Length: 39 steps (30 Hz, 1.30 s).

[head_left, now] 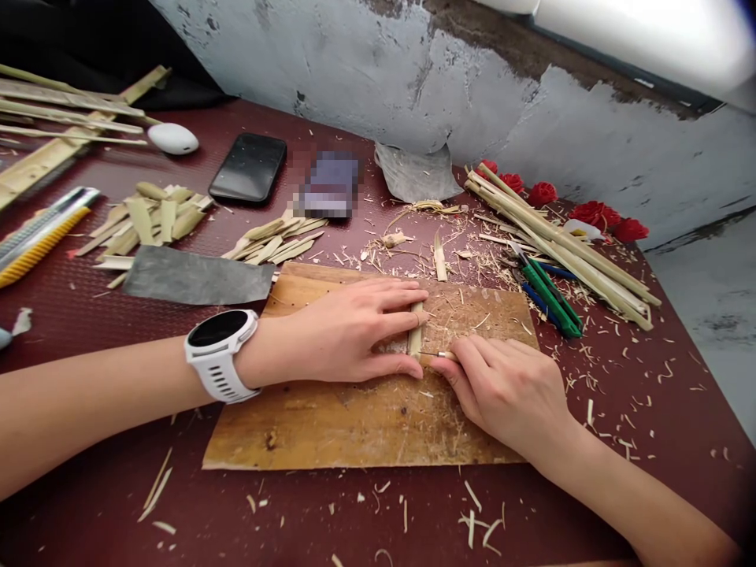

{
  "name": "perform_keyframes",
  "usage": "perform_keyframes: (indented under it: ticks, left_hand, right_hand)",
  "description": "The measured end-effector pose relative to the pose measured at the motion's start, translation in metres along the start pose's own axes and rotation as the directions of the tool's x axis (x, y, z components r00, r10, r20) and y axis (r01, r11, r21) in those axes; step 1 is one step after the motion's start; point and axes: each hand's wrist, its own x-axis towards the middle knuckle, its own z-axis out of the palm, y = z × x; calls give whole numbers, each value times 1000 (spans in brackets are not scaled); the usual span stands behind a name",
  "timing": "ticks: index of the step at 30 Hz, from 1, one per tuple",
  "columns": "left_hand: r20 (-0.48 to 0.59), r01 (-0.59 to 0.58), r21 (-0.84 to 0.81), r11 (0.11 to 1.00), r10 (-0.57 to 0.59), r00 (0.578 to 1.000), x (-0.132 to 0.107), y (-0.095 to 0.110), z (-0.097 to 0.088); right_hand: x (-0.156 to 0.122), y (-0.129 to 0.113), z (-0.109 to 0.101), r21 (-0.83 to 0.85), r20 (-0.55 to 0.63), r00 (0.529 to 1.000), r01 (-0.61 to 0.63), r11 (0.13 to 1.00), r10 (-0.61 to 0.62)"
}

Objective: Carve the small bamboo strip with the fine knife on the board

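My left hand (348,331), with a white watch (221,354) on the wrist, lies on a wooden board (354,417), its fingers pressing down a short pale bamboo piece (416,337). My right hand (508,386) is closed in a pinch around a thin blade or tool whose metal tip (444,355) touches the lower end of the piece. The tool's body is hidden in the fingers.
Bamboo strips (147,220) and a grey sheet (194,276) lie to the left, with a yellow utility knife (41,232). A black phone (249,167) and white mouse (172,138) sit behind. Long bamboo sticks (561,244), green cutters (552,299) and red flowers (596,214) lie right. Shavings cover the table.
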Motion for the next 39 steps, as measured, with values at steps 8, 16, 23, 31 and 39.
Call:
perform_keyframes:
  ticks: [8,16,23,31,39]
  left_hand:
    - [-19,-6,10,1000,6,1000,0,0,1]
    - [-28,-10,14,1000,11,1000,-1,0,1]
    - [-13,4,23,1000,-4,1000,0,1,0]
    - [13,-24,42,999,23,1000,2,1,-2]
    - [34,-13,31,999,12,999,1,1,-4]
  right_hand:
    - [0,-1,-1,12,11,1000,-8,1000,8]
    - [-1,-1,2,7,12,1000,0,1000,-1]
    - [0,-2,1,-44,8,1000,7,999,-6]
    - [2,-1,-9,-191,41,993,115,975,-109]
    - [0,4,-4,-126,75,992,106,986,-98]
